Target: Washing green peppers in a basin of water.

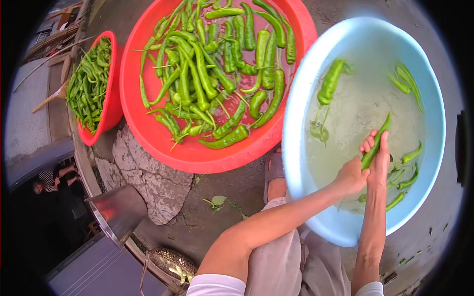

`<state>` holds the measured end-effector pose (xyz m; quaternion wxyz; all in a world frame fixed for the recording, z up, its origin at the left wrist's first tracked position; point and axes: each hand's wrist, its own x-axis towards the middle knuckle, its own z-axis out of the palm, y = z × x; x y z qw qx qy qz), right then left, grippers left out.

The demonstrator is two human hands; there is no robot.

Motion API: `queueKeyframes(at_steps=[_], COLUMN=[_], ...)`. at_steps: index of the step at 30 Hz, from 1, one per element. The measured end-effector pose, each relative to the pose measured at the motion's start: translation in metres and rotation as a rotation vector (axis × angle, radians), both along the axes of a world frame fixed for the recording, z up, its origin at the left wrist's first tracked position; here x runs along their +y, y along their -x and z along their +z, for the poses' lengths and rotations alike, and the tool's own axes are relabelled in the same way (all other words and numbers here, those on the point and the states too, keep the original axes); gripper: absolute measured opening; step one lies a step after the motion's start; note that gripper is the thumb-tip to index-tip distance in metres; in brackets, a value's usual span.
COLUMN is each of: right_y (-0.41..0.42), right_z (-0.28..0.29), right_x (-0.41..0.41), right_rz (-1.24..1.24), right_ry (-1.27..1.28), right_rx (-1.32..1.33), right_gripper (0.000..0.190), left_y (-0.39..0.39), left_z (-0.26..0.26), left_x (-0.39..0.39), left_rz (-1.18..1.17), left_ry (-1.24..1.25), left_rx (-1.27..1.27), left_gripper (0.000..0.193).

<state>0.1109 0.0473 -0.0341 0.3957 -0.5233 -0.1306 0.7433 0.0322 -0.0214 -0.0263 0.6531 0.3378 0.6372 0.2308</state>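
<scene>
A blue plastic basin [298,162] of cloudy water stands before me on the right. Above its water, my right hand [377,155] holds a long green pepper [376,142] along the palm, its tip pointing up and away. My left hand [354,174] grips the lower end of the same pepper, touching the right hand. Other green peppers float in the basin, one large [330,82] at the far left with leaves below it and several near the right wall. A big red basin [148,148] to the left holds many green peppers [200,74] in water.
A smaller red container [116,81] full of green peppers stands far left. A metal bucket [118,212], a flat cracked stone [148,170], a woven basket [172,259] and loose leaves [218,200] lie nearer. A person [48,181] is in the dark area at the left. My foot is between the basins.
</scene>
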Motion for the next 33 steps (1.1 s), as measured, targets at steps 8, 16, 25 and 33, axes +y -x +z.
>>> queueKeyframes(at_steps=[8,16,25,33], right_y=[-0.039,-0.042,-0.063,-0.035], right_z=[-0.027,-0.018,-0.067,-0.004], right_x=[-0.004,0.038,0.055,0.02], right_rz=[0.273,-0.22,-0.182,0.009], right_ry=[0.045,0.012,0.217,0.074], right_rx=[-0.22,0.057,-0.035,0.036], right_gripper=[0.023,0.029,0.028,0.028], left_y=[-0.016,0.0,-0.021,-0.003], left_z=[0.003,0.0,0.009,-0.004], left_x=[0.025,0.017,0.015,0.025], left_rz=[0.162,0.235,0.189,0.238], left_ry=[0.387,0.563,0.496,0.578], left_rx=[-0.306,-0.757,-0.358,-0.865], left_gripper=[0.02,0.044,0.041,0.036])
